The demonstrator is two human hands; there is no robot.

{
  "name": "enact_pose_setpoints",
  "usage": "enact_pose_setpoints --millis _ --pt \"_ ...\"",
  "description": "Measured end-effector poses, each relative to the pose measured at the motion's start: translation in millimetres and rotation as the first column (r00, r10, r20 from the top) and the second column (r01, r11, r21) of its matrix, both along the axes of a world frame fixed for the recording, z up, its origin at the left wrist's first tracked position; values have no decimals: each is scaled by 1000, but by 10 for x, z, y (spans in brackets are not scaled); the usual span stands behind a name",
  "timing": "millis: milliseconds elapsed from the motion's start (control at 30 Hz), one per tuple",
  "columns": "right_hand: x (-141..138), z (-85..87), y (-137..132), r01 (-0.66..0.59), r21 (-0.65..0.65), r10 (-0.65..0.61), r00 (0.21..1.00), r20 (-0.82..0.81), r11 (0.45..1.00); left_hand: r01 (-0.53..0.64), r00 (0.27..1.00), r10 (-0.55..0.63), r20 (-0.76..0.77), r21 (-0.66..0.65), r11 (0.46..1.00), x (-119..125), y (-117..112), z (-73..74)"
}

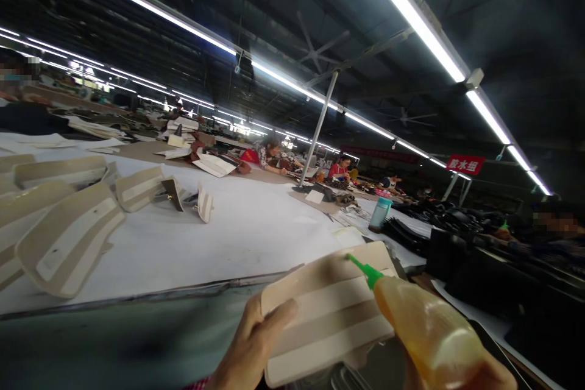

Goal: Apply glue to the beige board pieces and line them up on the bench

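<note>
Beige with paler stripes, a curved panel (324, 317) is held up at the near edge of a white-covered table (260, 237), pinched at its left side by the left hand (258, 338), thumb across its face, while the right hand (491, 372), apart from the left, wraps round a squeeze bottle (425, 323) of amber liquid whose green nozzle (368, 271) points at the panel's upper part, touching or not I cannot tell. Similar striped pieces (68, 241) lie on the table's left, and a teal-lidded flask (380, 216) stands beyond the panel. Farther off, people (340, 170) work under strip lights (414, 15).
</note>
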State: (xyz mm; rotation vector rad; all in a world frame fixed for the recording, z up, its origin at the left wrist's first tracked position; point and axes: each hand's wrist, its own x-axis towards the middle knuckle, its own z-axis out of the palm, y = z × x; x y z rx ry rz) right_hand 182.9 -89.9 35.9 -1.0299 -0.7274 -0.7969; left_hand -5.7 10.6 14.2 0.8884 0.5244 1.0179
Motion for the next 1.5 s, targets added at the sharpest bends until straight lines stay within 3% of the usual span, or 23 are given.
enact_pose_setpoints --millis 100,267,400,533,600,733,867,1000,1067,1133,1267,1400,1500 --pt "14 46 -19 116 94 -118 993 17 989 -12 1000 12 0 -5 1000 -11 33 -37" --pt "-16 24 -50 -15 -100 18 999 34 995 19 1000 -19 -9 25 1000 -28 70 -62" --pt "58 46 -45 94 84 -102 990 98 992 88 996 -86 -20 138 986 -59 84 -3" --pt "158 43 -68 -7 -18 10 987 160 1000 138 990 -131 -43 231 963 -84 82 57" --pt "126 63 -62 -3 0 3 992 129 1000 151 988 -142 -53 249 957 -91 80 65" --pt "-4 157 -13 182 136 -181 983 -20 974 154 987 -137 -85 251 956 -88 84 50" --pt "-7 212 -13 125 96 -122 992 -43 988 143 989 -130 -71 216 966 -84 89 43" --pt "60 241 -63 194 120 -162 958 -235 974 152 988 -148 -35 221 963 -96 105 51" --pt "79 254 -87 159 90 -129 953 -274 983 155 988 -149 -42 238 959 -101 113 58" --pt "82 264 -98 116 81 -89 956 -279 990 148 989 -142 -44 254 956 -104 116 71" --pt "73 271 -87 181 104 -148 953 -264 978 159 987 -153 -43 267 950 -110 107 105" --pt "62 287 -92 108 96 -80 964 -254 990 166 986 -158 -54 275 947 -110 111 106" --pt "59 289 -102 133 105 -96 951 -295 986 156 988 -155 -23 279 948 -98 124 84"
